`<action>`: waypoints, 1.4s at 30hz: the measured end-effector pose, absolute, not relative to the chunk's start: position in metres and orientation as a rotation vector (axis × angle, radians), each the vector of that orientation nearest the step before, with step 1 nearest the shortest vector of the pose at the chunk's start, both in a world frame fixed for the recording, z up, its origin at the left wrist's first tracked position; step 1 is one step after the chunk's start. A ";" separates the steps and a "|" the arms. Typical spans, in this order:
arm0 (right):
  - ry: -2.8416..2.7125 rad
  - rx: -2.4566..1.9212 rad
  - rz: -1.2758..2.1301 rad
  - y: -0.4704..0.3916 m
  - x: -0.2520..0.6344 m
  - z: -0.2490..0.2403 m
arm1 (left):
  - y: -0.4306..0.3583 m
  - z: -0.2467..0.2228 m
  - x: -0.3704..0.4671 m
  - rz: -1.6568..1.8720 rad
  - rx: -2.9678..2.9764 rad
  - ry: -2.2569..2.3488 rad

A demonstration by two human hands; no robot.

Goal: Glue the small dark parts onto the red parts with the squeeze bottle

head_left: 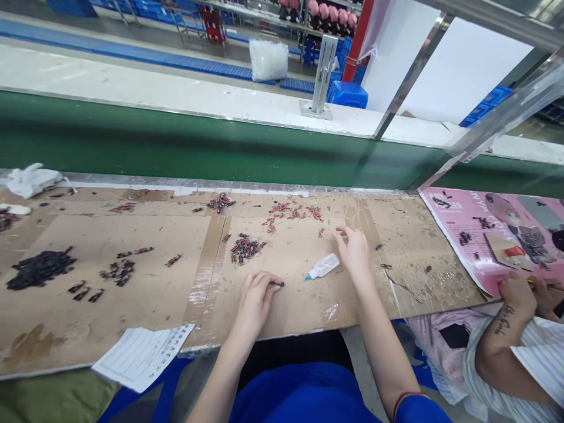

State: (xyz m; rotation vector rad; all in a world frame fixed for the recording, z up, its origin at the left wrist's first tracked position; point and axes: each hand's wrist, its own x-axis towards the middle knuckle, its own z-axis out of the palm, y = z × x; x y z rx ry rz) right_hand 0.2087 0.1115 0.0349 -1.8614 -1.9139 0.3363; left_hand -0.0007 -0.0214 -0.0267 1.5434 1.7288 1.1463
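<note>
My left hand [257, 299] rests low over the cardboard, its thumb and fingertips pinched on a small dark part [282, 284]. Farther right, my right hand [353, 249] is over the board with fingers curved and slightly apart; nothing shows between them. Close to its fingertips lies a small red piece [321, 232]. Between my hands is a translucent squeeze bottle [325, 266], on its side with a blue tip pointing left. A pile of dark-and-red small parts [247, 248] sits beyond my left hand, and loose red pieces [296, 214] are scattered behind it.
The cardboard sheet [145, 229] covers the bench. A black heap [42, 269] and several dark parts lie left, with a lined paper [143, 355] over the front edge. A green-sided ledge [198, 141] runs behind. At right, a co-worker's hand [519, 294] is by a pink sheet [453, 220].
</note>
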 end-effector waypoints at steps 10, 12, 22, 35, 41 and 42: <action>-1.912 -1.789 0.742 0.155 0.187 0.025 | -0.029 -0.004 0.001 1.425 1.044 1.654; -1.855 -1.714 0.805 0.135 0.182 0.033 | -0.026 0.002 0.004 1.450 0.990 1.668; -1.423 -1.212 1.439 0.029 0.144 0.051 | -0.021 0.022 0.021 1.533 0.990 1.678; -1.281 -1.116 1.328 0.015 0.142 0.044 | -0.021 0.030 0.024 1.551 0.883 1.537; -1.241 -1.075 1.249 0.013 0.144 0.044 | -0.020 0.036 0.026 1.497 0.816 1.452; -1.246 -1.071 1.229 0.013 0.145 0.043 | -0.020 0.037 0.027 1.493 0.820 1.444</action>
